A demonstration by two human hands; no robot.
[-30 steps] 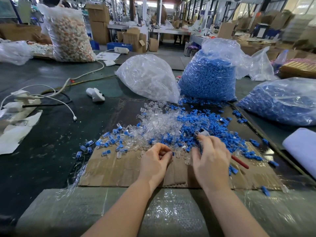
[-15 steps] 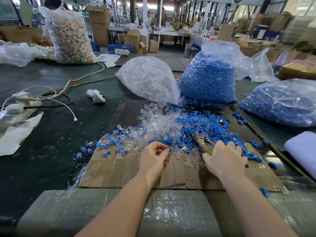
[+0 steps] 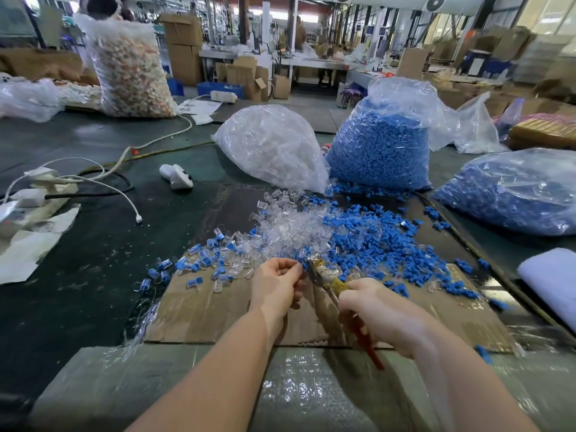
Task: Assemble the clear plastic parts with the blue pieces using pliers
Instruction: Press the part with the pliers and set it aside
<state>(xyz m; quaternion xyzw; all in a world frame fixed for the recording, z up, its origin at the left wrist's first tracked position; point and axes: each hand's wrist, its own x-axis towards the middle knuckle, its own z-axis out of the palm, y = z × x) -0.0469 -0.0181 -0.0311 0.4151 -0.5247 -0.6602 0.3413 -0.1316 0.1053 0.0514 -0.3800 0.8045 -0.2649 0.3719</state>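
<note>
With the left hand [image 3: 276, 283] pinching a small blue-and-clear plastic piece [image 3: 301, 265] at its fingertips and the right hand [image 3: 378, 310] clenched round the red-handled, tape-wrapped pliers [image 3: 330, 280], I'd squeeze gently, nose square just beyond those fingertips.

A tall clear sack of pale orange-and-white pieces [image 3: 132, 70] stands at 11 o'clock; white power strips [image 3: 29, 194] and cables [image 3: 103, 182] sprawl at 9 o'clock, stacked cardboard boxes [image 3: 184, 45] behind, white foam sheet [image 3: 551, 282] at 3 o'clock.

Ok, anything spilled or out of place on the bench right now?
A few blue pieces lie off the cardboard sheet, scattered at its right edge. The pliers have a wrapped, worn head.
</note>
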